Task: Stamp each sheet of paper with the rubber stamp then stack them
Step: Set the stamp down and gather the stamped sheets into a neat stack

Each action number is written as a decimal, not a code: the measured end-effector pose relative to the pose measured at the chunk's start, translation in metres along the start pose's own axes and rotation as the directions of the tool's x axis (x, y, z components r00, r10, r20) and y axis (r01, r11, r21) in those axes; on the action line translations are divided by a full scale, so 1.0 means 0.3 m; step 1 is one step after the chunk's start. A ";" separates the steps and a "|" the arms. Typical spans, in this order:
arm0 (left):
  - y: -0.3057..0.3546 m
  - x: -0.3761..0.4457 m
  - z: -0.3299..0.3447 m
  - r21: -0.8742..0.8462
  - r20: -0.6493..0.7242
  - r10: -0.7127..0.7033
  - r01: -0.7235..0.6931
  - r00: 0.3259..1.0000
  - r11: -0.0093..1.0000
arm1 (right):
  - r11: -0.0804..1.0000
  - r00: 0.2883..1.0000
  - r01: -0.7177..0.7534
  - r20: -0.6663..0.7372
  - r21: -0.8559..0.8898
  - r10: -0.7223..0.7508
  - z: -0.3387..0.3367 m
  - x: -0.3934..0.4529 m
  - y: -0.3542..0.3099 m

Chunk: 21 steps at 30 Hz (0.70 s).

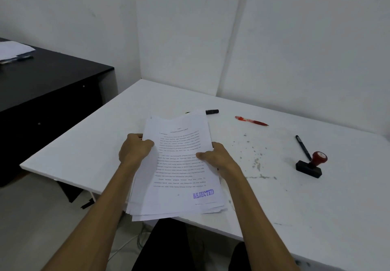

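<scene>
A stack of printed paper sheets [179, 171] is lifted above the near edge of the white table [316, 207]. Its top sheet bears a blue "REJECTED" stamp mark [203, 193] at the lower right. My left hand [135, 150] grips the stack's left edge, thumb on top. My right hand [217, 156] grips the right edge, thumb on the page. The rubber stamp [312, 165], with a red handle and black base, lies tipped on the table to the right, apart from both hands.
A black pen [302, 147] lies just behind the stamp. Farther back lie a red pen [251, 120] and a black marker [212, 111], partly hidden by the stack. A black desk [52, 80] with papers stands to the left. White walls close the back.
</scene>
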State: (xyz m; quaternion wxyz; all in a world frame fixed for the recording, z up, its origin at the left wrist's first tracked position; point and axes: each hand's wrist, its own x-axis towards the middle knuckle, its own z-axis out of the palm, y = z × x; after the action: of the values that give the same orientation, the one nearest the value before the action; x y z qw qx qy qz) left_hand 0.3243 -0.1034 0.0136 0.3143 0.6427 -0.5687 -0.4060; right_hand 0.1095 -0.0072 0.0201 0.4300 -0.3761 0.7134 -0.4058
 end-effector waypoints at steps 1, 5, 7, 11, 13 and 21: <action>0.010 -0.003 0.013 -0.058 0.015 -0.003 0.004 1.000 0.998 | 1.000 1.000 0.005 -0.004 0.019 -0.005 -0.010 -0.011 0.008; 0.068 -0.010 0.076 -0.256 0.138 0.057 -0.020 0.989 0.967 | 0.987 0.999 0.041 -0.022 0.158 -0.038 -0.082 -0.026 0.059; 0.100 -0.015 0.112 -0.297 0.161 0.108 -0.056 0.981 0.953 | 0.974 0.998 0.058 -0.034 0.219 -0.052 -0.135 -0.036 0.074; 0.188 -0.040 0.178 -0.377 0.173 0.174 -0.098 0.969 0.921 | 0.948 0.988 0.140 -0.099 0.287 -0.116 -0.244 -0.079 0.063; 0.249 -0.056 0.211 -0.421 0.176 0.202 -0.112 0.963 0.900 | 0.938 0.975 0.194 -0.159 0.288 -0.153 -0.296 -0.094 0.046; 0.543 -0.128 0.312 -0.552 0.156 0.388 -0.245 0.908 0.797 | 0.862 0.863 0.407 -0.436 0.302 -0.254 -0.502 -0.150 -0.059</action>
State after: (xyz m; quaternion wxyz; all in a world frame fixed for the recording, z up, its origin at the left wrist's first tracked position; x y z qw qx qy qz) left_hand 0.1636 -0.0855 0.1167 0.4622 0.3689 -0.5737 -0.5667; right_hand -0.0100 0.0643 0.0953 0.2702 -0.3172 0.6129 -0.6714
